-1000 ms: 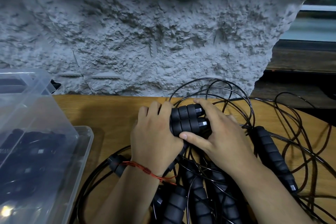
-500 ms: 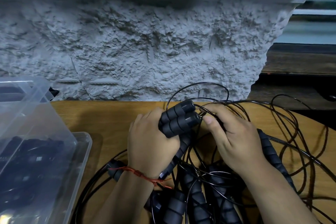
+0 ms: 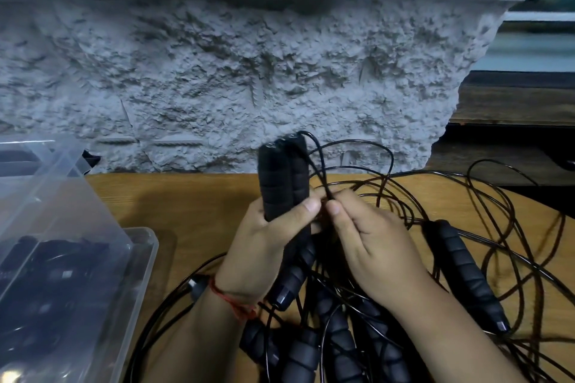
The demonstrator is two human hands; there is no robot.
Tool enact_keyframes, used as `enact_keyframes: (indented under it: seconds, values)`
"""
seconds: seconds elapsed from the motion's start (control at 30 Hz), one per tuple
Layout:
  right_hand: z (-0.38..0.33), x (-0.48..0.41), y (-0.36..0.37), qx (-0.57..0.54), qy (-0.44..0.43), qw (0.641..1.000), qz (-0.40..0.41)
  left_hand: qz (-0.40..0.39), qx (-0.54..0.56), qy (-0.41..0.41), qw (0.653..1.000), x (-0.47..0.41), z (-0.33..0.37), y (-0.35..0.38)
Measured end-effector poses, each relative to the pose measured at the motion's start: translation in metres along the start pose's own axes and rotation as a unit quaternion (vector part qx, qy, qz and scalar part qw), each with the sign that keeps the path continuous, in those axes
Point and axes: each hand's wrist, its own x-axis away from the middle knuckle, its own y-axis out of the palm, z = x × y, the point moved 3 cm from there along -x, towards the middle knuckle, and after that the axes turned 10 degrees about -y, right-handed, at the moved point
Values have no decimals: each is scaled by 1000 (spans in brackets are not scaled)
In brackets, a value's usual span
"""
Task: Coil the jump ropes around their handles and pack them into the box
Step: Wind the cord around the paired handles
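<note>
Head view: paired handles now upright, raised from lying sideways.
Left hand: grips the handles.
Right hand: off the handles, pinching the cord.
Meaning: coiling looks ready to begin.

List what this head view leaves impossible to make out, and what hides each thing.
Head view: contents of the box, blurred by its cloudy wall.
Head view: lower ends of the held handles, covered by the left hand.
Head view: the loose handles below, cut off by the bottom edge.

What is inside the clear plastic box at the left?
Black jump ropes lie inside the box, dim through its cloudy wall. Their number cannot be told.
</note>
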Motion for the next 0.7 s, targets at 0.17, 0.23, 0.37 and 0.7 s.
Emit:
enact_keyframes:
  seconds: [0.17, 0.23, 0.37, 0.7]
  values:
    - [-3, 1, 11, 57, -6, 997, -51, -63, 165, -34, 984, -1, 5, 3]
    - [-2, 1, 12, 53, 3, 996, -70, -79, 214, -47, 972, -2, 6, 3]
    - [-2, 2, 12, 56, 7, 994, -90, -65, 228, -30, 971, -5, 4, -1]
    - [-6, 1, 8, 7, 28, 989, -144, -110, 241, -45, 963, -16, -5, -8]
